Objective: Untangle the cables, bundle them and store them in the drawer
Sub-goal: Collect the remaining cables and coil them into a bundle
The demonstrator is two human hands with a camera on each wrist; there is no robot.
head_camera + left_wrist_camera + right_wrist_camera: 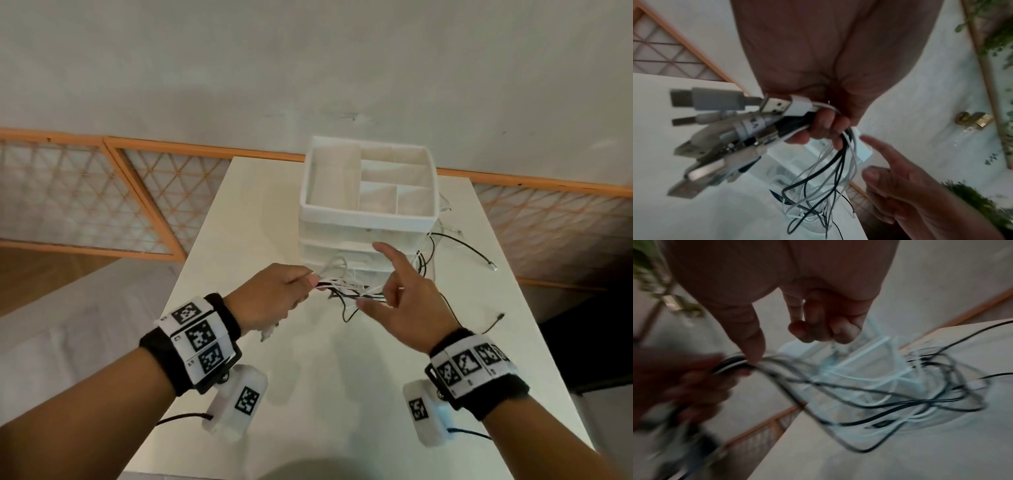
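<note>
My left hand (pixel 301 284) grips a bundle of black and white cables (pixel 346 289) above the white table (pixel 308 377). In the left wrist view the fingers (pixel 824 128) curl round the cables (pixel 830 175), and several USB plugs (pixel 719 129) stick out on the far side of the fist. My right hand (pixel 390 284) is close beside it, index finger straight, thumb out, other fingers curled. Its thumb tip (pixel 754 356) touches the cables (pixel 838 386) in the blurred right wrist view; the curled fingers hold nothing. The white drawer unit (pixel 368 219) stands just behind both hands.
The cables trail to the right of the drawer unit, with loose ends (pixel 491 265) lying on the table near its right edge. The unit's top is an open tray with dividers. Orange-framed lattice panels (pixel 85 195) run along the wall behind.
</note>
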